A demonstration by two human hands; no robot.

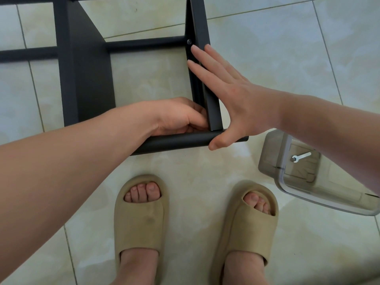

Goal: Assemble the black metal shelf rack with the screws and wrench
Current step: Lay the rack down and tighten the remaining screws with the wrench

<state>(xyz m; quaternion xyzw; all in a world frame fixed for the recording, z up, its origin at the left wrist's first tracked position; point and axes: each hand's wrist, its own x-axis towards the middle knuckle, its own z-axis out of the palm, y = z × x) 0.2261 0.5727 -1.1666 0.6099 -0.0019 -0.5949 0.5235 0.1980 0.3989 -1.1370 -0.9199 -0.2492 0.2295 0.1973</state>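
The black metal shelf rack (86, 79) stands on the tiled floor in front of me. Its right upright panel (200, 33) carries a screw (189, 41) near a crossbar. A black round tube (181, 141) lies across the near end of the panel. My left hand (176, 118) has its fingers curled at the joint of tube and panel; whatever it pinches there is hidden. My right hand (224, 89) lies flat with straight fingers against the panel's outer face, thumb on the tube. A silver wrench (300, 156) rests in the clear box.
A clear plastic box (273, 159) sits on the floor at the right, under my right forearm. My two feet in beige slippers (141, 212) stand just behind the tube. Pale floor tiles surround the rack.
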